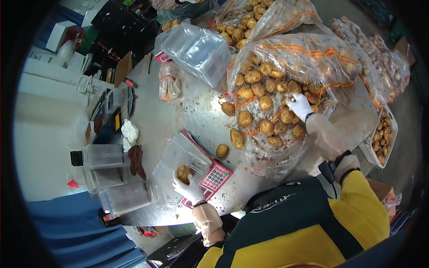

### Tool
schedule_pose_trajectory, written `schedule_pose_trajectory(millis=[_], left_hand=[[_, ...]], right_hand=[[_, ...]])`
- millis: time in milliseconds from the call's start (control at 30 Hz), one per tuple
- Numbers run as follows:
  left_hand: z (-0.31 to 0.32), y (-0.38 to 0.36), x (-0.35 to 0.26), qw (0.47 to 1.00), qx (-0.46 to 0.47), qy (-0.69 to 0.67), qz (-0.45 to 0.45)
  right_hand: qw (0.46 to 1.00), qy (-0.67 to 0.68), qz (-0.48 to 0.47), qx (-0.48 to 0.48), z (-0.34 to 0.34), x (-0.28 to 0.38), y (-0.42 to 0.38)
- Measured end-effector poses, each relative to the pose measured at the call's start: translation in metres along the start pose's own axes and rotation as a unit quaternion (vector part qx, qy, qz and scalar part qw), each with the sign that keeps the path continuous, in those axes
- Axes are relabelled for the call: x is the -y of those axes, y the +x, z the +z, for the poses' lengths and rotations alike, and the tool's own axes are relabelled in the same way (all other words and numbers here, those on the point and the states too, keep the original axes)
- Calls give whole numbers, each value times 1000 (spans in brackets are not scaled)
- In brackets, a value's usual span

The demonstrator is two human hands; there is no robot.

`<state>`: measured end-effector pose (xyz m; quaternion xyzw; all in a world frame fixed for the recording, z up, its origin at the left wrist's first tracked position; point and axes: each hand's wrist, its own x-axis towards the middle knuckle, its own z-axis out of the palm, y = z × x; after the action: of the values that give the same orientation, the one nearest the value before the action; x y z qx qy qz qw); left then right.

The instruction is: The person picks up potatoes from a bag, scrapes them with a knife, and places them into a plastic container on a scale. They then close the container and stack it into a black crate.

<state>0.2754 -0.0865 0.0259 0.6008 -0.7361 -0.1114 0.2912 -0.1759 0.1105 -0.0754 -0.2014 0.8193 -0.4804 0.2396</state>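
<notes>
We see the left hand [188, 186], gloved, gripping one potato [183, 173] right over the clear plastic tray [176, 157] that sits on the red scale [213, 177] at the table's [196, 107] near edge. The right hand [298, 105] reaches well away into the big mesh sack of potatoes [286, 89], fingers curled among them; we cannot tell if it has one gripped.

Risks as we judge them:
- The sack lies open toward the table, so pulling one out may send others rolling; two loose potatoes [222, 150] already lie just beside the scale.
- The tray looks light, and a dropped potato could tip or shift it off the scale.
- The stack of empty clear containers [196, 51] sits touching the sack, so a shifting sack could shove it.
</notes>
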Motion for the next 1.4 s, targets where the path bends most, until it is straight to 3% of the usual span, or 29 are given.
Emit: schedule_pose_trajectory(millis=[67, 200, 233, 333, 433, 567, 633, 667, 700, 733, 800, 867, 900, 933, 1000, 1067, 1133, 1200, 1367, 1400], left_hand=[[-1, 2, 12, 1000, -8, -12, -20], [0, 6, 7, 999, 3, -8, -37], [0, 6, 5, 999, 3, -5, -33], [5, 9, 5, 999, 1, -21, -37], [7, 10, 5, 998, 0, -36, -49], [5, 12, 1, 994, -18, -55, -88], [6, 12, 4, 985, -63, -130, -92], [1, 13, 2, 992, -75, -73, -63], [-8, 14, -8, 995, -87, -16, -38], [-17, 12, -19, 994, -96, 44, -15], [-24, 10, -44, 997, -81, 9, -8], [-21, 3, -75, 996, -61, -63, -26], [-9, 0, -77, 983, -37, -179, 6], [4, -3, -78, 956, -14, -291, 38], [14, -17, -107, 921, 124, -370, 8], [33, -37, -125, 797, 280, -535, -19], [24, -53, -155, 746, 373, -549, -53], [20, -68, -169, 716, 371, -590, -26], [19, -73, -145, 745, 373, -553, -18], [21, -73, -136, 764, 363, -533, -13]], right_hand=[[986, -129, -71, -80, -4, 20, 28], [949, -263, -135, -106, 7, 31, 94], [957, -263, -107, -56, 9, 34, 109], [916, -393, -78, -4, 21, 35, 140], [913, -404, -56, -14, 30, 36, 155], [919, -386, 7, 74, 17, 69, 145], [972, -228, 23, 56, 8, 64, 126], [987, -148, 30, 47, 2, 61, 116], [990, -45, 50, 120, -15, 74, 104], [974, 64, 93, 195, -23, 69, 98], [940, 192, 182, 213, -43, 112, 39], [882, 361, 172, 249, -39, 100, 8], [857, 443, 185, 188, -25, 79, -8], [818, 496, 253, 144, -16, 128, -40], [757, 546, 276, 229, 0, 128, -67], [715, 576, 249, 309, 16, 118, -92], [688, 599, 208, 353, 30, 132, -120], [711, 588, 195, 332, 43, 134, -137], [732, 599, 240, 217, 12, 69, -142], [762, 592, 197, 176, -14, 63, -147]])
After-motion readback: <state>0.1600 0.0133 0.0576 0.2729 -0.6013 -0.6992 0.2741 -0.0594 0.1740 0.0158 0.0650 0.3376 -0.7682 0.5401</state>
